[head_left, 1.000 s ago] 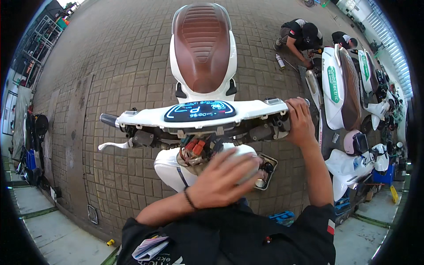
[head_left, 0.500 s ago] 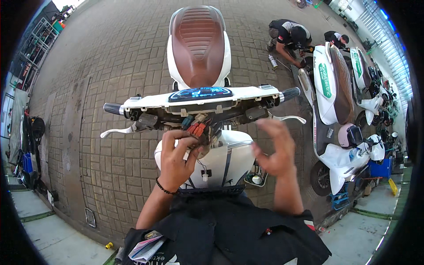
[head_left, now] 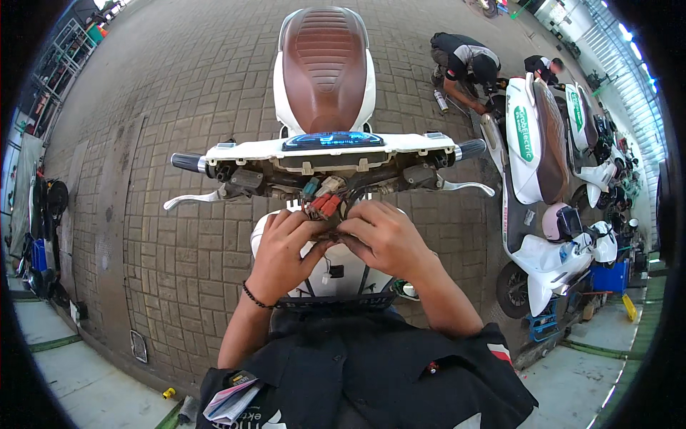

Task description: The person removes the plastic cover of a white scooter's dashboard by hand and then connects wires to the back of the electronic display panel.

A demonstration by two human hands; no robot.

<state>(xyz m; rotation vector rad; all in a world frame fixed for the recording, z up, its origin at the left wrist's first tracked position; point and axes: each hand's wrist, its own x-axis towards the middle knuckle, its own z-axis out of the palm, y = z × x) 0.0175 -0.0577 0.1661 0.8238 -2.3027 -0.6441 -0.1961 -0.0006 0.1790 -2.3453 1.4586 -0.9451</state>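
Connectors, red, are located below the white handlebar cover. Left hand and right hand are held curled, nearly closed, just beside them; whether anything is gripped cannot be told.

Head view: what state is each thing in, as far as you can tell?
Dashboard display: lit
Brown seat: unoccupied
Left brake lever: untouched
Right brake lever: untouched
Red connectors: exposed; whether plugged in, unclear
Left hand: curled by the connectors, grip partly hidden
Right hand: likewise
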